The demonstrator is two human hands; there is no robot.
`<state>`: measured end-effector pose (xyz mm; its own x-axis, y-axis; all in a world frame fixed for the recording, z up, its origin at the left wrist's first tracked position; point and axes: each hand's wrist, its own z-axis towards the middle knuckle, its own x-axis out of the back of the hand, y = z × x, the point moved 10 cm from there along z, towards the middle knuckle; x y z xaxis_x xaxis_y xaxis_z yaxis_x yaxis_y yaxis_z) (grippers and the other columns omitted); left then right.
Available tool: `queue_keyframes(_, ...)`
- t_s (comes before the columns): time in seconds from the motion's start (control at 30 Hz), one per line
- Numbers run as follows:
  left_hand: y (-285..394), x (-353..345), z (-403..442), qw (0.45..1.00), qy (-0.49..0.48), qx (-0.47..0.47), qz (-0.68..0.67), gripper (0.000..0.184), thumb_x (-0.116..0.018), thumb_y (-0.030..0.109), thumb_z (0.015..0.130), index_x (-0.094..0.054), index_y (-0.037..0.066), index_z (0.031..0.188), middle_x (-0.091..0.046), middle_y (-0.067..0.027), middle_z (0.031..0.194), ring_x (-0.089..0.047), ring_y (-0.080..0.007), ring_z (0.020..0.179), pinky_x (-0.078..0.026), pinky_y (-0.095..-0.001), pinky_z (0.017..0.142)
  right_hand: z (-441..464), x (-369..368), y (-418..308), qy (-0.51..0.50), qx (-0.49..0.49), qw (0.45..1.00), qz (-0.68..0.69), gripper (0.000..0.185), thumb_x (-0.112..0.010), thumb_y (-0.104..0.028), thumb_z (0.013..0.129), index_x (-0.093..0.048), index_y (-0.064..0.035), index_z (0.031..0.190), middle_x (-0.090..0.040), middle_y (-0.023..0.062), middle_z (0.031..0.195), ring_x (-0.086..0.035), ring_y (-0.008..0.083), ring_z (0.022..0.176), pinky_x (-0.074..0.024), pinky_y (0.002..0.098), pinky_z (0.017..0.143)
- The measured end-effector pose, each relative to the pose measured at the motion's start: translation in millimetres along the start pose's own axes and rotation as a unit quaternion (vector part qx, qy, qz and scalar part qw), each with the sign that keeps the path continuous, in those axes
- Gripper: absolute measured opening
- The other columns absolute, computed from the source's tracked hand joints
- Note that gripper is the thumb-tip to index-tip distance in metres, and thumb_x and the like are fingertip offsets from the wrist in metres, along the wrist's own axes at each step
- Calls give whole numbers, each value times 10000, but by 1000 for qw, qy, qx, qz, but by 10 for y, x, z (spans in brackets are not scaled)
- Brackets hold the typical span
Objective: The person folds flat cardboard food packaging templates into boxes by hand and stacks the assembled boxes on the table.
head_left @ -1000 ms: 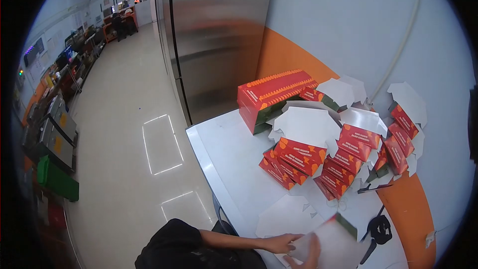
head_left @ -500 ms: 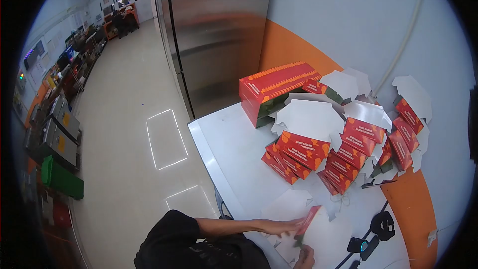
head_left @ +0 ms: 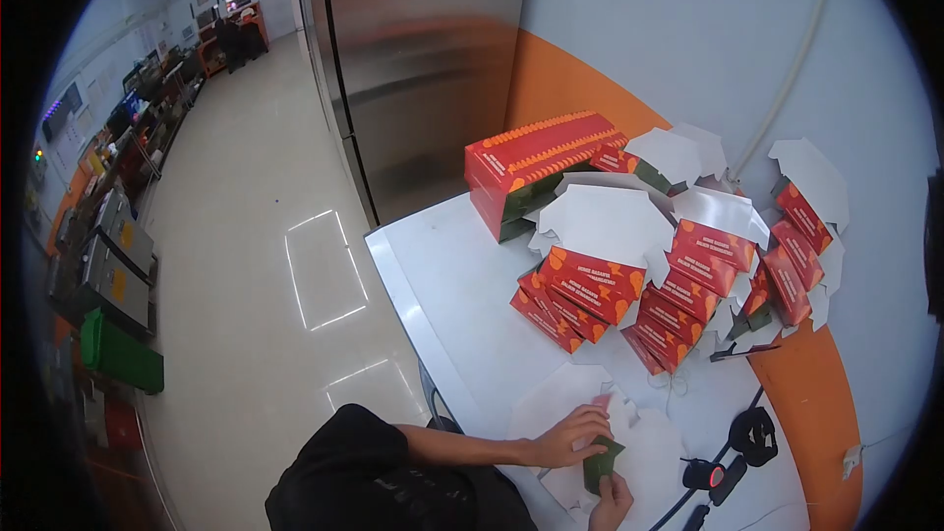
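Near the bottom centre of the frame, the left hand is reaching in from a black sleeve and is pinching the upper end of a green flap between thumb and fingers. Just below and to its right, the right hand is closing thumb and fingers on the flap's lower end. The flap is belonging to a cardboard blank, which is lying with its white side up at the lower centre, spreading out to the right of both hands on the white table. A small red patch is showing just above the left fingers.

Right of the blank, toward the lower right, a round device is glowing with a red ring, and a black strap is curling just beyond it. Higher up, right of centre, red printed cartons are leaning in overlapping piles, their white lids standing open. Left of them, a large red box with orange scalloped bands is resting near the table's far end. A steel refrigerator is filling the upper centre, and a green bin is standing at the lower left.
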<state>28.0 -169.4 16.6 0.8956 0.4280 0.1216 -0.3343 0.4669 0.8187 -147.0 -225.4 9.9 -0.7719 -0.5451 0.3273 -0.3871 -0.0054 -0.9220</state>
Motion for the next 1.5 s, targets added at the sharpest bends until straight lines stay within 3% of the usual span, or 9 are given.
queue_keyframes(0.17, 296, -189, -55, 986, -93, -106, 91, 234, -727, 136, 958, -684, 102, 1185, -613, -66, 1296, -459, -346, 1373, -315, -591, 1183, -35, -104, -32, -16, 36, 999, -31, 331, -567, -85, 1045, -625, 66, 1334, -717, 177, 1128, -649, 251, 1013, -517, 363, 932)
queue_keyframes(0.37, 202, -193, 78, 957, -233, 11, 173, 186, -711, 198, 971, -701, 90, 1122, -632, -101, 1160, -493, -323, 1336, -291, -633, 1178, -118, -83, -568, -18, -10, 994, -105, 389, -582, -106, 1049, -577, 24, 1416, -707, 187, 1179, -660, 289, 1087, -507, 368, 975)
queue_keyframes(0.57, -99, 7, 77, 973, -189, 125, 40, 183, -746, 201, 949, -701, 26, 978, -660, -113, 993, -586, -312, 1120, -460, -468, 1017, -591, -4, -1469, 40, 411, 892, -186, 358, -593, -29, 1028, -572, 51, 1376, -695, 192, 1196, -650, 321, 1131, -515, 414, 987)
queue_keyframes(0.67, -92, 193, 51, 975, -136, 176, -16, 204, -751, 196, 950, -696, 6, 997, -664, -118, 986, -603, -301, 1038, -495, -411, 916, -487, 550, -507, 108, 247, 963, 28, 311, -602, -11, 1018, -608, 59, 1321, -614, 246, 1354, -582, 360, 1272, -508, 445, 1010)
queue_keyframes(0.87, 280, 165, -63, 972, -176, 147, -43, 210, -742, 216, 946, -697, 12, 962, -664, -126, 919, -619, -292, 943, -498, -407, 842, -254, 221, -625, 62, 260, 937, -226, 227, -635, -113, 1025, -696, 4, 1210, -369, 295, 1576, -479, 424, 1378, -414, 519, 1123)
queue_keyframes(1.2, 363, 122, -109, 977, -116, 173, -42, 217, -692, 214, 999, -707, -1, 976, -634, -118, 897, -571, -294, 959, -467, -418, 859, -190, 253, -763, 256, 185, 935, -162, 215, -681, -202, 1006, -736, -24, 1113, -569, 342, 1281, -566, 489, 1155, -385, 593, 1102)
queue_keyframes(1.33, 500, 94, 48, 981, -139, 131, -38, 200, -695, 205, 992, -711, 7, 969, -636, -115, 909, -561, -300, 960, -456, -418, 874, -51, -2, -603, 75, 211, 972, -75, 243, -692, -174, 996, -730, -13, 1174, -562, 300, 1358, -588, 402, 1181, -446, 502, 1072)
queue_keyframes(1.37, 532, 107, 88, 980, -149, 129, -37, 195, -697, 203, 988, -713, 10, 969, -636, -115, 912, -559, -303, 960, -453, -421, 878, 66, 15, -222, 5, 19, 993, -120, 252, -730, -91, 954, -732, 5, 1187, -555, 254, 1435, -573, 364, 1257, -450, 463, 1090)
queue_keyframes(1.5, 655, 130, 223, 991, -120, 56, -15, 122, -739, 153, 946, -729, 37, 985, -623, -107, 909, -571, -301, 970, -454, -445, 925, -12, 153, -258, 43, 182, 982, -30, 256, -586, -114, 1039, -698, 32, 1218, -620, 257, 1302, -610, 346, 1219, -461, 424, 1075)
